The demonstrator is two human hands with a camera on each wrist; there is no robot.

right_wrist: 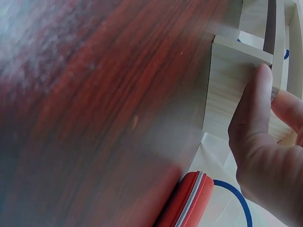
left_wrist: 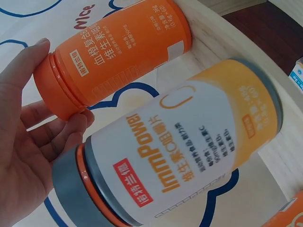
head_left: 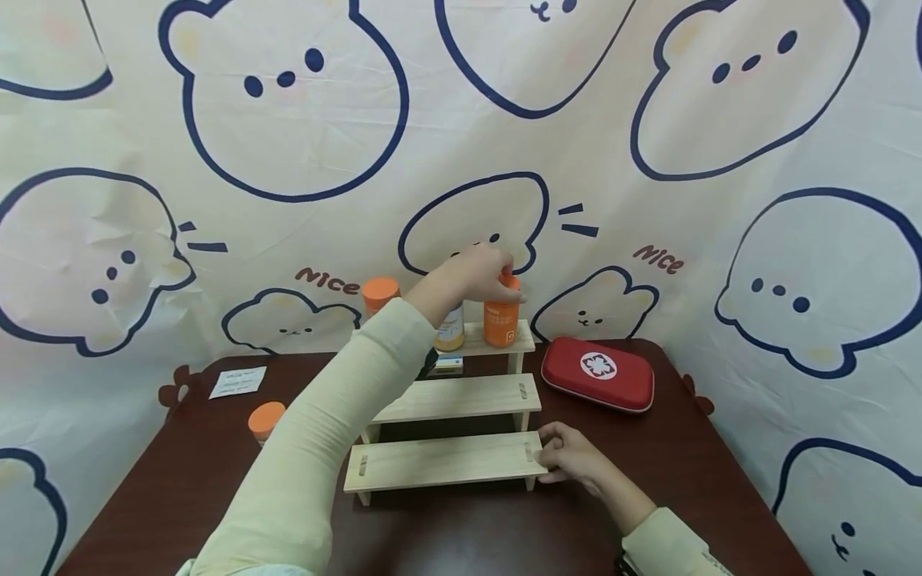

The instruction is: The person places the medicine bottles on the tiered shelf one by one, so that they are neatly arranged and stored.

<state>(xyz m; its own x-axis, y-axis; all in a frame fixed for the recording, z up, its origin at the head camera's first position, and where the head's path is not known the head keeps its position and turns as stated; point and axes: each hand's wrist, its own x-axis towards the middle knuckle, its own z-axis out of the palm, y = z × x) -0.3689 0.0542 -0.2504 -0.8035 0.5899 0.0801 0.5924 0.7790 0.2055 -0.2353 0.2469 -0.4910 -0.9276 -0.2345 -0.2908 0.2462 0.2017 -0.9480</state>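
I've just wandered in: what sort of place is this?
Perhaps a small staged display area, judging by the cartoon-printed backdrop, the stepped wooden shelf with an orange bottle at its top tier, and the red case.

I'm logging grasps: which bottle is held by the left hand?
The orange bottle at the right end of the top shelf: its cap alone is gripped by the left hand; the white-and-yellow bottle stands beside it.

Around the pale, matt wooden rack (head_left: 442, 466), we see a smooth, plastic-looking bottle (head_left: 499, 326) at one o'clock; a paper slip (head_left: 238, 382) at nine; a glossy, wood-grained worktop (head_left: 446, 538) at six.
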